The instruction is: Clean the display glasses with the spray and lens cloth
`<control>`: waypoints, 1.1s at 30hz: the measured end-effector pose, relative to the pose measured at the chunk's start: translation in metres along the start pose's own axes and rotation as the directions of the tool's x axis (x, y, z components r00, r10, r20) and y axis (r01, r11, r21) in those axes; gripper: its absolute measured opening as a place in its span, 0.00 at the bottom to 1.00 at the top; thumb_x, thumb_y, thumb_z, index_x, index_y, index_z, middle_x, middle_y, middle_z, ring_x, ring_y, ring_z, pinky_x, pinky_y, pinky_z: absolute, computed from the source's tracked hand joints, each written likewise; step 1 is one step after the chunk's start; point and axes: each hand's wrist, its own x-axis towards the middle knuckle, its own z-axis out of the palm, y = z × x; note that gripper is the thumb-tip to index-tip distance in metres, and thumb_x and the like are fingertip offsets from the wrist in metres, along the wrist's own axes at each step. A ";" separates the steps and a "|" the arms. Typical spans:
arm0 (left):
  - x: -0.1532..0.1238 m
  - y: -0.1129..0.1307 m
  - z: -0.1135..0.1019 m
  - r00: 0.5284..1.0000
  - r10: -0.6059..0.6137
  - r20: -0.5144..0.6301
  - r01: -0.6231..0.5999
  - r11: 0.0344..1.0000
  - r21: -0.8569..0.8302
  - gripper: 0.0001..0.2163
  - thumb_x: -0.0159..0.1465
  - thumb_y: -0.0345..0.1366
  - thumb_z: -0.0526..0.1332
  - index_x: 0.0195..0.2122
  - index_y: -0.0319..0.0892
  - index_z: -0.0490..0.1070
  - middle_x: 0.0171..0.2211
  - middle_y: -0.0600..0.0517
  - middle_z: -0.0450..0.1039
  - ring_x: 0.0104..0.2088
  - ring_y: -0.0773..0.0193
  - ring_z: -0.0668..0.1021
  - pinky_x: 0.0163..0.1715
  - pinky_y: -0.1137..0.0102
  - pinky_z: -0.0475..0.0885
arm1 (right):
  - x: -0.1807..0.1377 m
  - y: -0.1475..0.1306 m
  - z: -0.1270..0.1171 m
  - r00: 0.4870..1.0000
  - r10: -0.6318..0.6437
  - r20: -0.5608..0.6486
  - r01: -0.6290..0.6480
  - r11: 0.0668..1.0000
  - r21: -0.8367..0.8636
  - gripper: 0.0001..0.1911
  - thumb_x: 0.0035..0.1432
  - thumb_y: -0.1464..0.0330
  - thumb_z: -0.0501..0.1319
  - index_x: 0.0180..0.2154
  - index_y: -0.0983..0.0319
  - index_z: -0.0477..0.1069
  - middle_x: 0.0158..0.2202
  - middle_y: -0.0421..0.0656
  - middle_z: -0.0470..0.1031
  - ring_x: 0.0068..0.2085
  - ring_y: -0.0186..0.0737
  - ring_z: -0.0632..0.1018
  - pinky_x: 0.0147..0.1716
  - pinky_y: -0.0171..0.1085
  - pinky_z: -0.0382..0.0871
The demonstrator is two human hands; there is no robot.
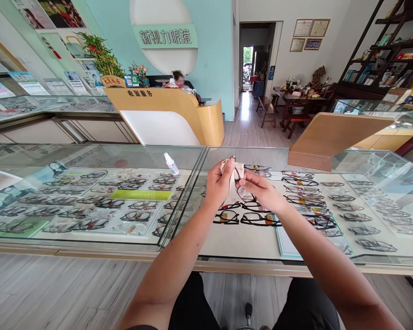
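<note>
Above the glass counter, my left hand (220, 183) is closed around a cream-coloured cloth (238, 171), folded over part of a pair of glasses. My right hand (262, 189) pinches the same glasses (242, 194) from the other side; a lens seems to hang just below its fingers. The cloth and fingers hide much of the frame. Under both hands, rows of glasses (261, 219) lie inside the display case. A small white spray bottle (171, 164) stands on the counter top to the left.
The glass display counter (206, 265) runs across in front of my knees. A brown wooden board-like stand (333, 137) rests on its right part. Beyond are a cashier desk (211, 123) with a person behind it, a wooden table (298, 98) and a doorway.
</note>
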 end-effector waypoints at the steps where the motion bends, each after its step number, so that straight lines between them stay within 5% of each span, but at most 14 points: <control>1: 0.002 -0.001 -0.002 0.999 -0.024 0.023 0.024 1.000 -0.012 0.27 0.65 0.66 0.67 0.33 0.43 0.80 0.24 0.55 0.68 0.27 0.66 0.68 0.31 0.69 0.67 | 0.001 0.000 -0.001 1.000 0.001 -0.007 -0.001 1.000 0.005 0.25 0.65 0.41 0.66 0.35 0.57 0.77 0.38 0.42 0.73 0.41 0.43 0.73 0.45 0.41 0.68; 6: 0.012 -0.005 -0.017 0.957 -0.115 0.266 0.146 0.984 -0.099 0.25 0.64 0.62 0.70 0.32 0.43 0.78 0.27 0.53 0.73 0.28 0.64 0.73 0.31 0.69 0.70 | 0.001 -0.007 -0.011 0.996 0.026 -0.079 -0.023 0.999 0.043 0.24 0.62 0.43 0.69 0.33 0.57 0.78 0.35 0.40 0.72 0.38 0.41 0.72 0.43 0.40 0.68; 12: 0.011 0.003 -0.018 0.914 -0.102 0.392 0.169 0.976 -0.139 0.23 0.60 0.52 0.78 0.49 0.41 0.83 0.40 0.48 0.83 0.37 0.60 0.80 0.38 0.69 0.76 | 0.000 -0.007 -0.011 0.992 0.090 -0.094 -0.071 0.980 0.185 0.22 0.60 0.46 0.72 0.33 0.57 0.79 0.34 0.40 0.74 0.37 0.40 0.72 0.41 0.39 0.67; 21: 0.006 0.004 -0.011 0.957 -0.104 0.272 0.141 0.983 -0.120 0.21 0.54 0.49 0.81 0.40 0.40 0.82 0.31 0.52 0.79 0.29 0.66 0.76 0.32 0.72 0.72 | -0.003 -0.002 -0.002 0.993 0.119 -0.024 -0.108 0.958 0.266 0.20 0.62 0.50 0.72 0.36 0.60 0.78 0.34 0.38 0.73 0.35 0.37 0.70 0.37 0.36 0.63; 26: 0.001 0.009 -0.004 0.972 -0.076 0.221 0.117 0.977 -0.180 0.22 0.55 0.54 0.80 0.32 0.40 0.79 0.26 0.53 0.76 0.25 0.68 0.74 0.29 0.71 0.71 | -0.004 -0.002 0.000 0.997 0.075 -0.031 -0.066 0.976 0.209 0.19 0.63 0.51 0.72 0.36 0.60 0.79 0.37 0.40 0.74 0.39 0.38 0.71 0.42 0.37 0.66; 33: -0.003 0.011 -0.002 0.992 -0.079 0.100 0.089 0.991 -0.102 0.28 0.60 0.63 0.73 0.26 0.40 0.73 0.20 0.57 0.66 0.21 0.71 0.64 0.24 0.72 0.61 | -0.003 -0.002 0.004 0.993 0.113 -0.017 -0.106 0.970 0.220 0.19 0.62 0.49 0.71 0.34 0.59 0.77 0.33 0.39 0.72 0.34 0.38 0.71 0.36 0.38 0.66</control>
